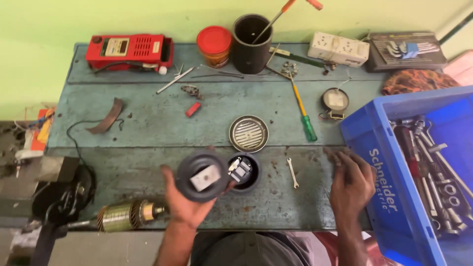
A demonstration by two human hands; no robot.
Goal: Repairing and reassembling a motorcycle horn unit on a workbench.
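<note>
Two bare hands work over the weathered blue wooden bench: the left hand cups a round dark grey plastic cap with a pale square centre, fingers closed under its rim, touching the open black round housing. Right of that housing, past a small steel spanner, the right hand rests empty, fingers loosely spread, beside the blue plastic tool crate.

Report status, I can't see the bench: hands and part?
Left hand holds round grey cover. Right hand empty, beside blue crate. Open housing on bench, small spanner nearby.
</note>
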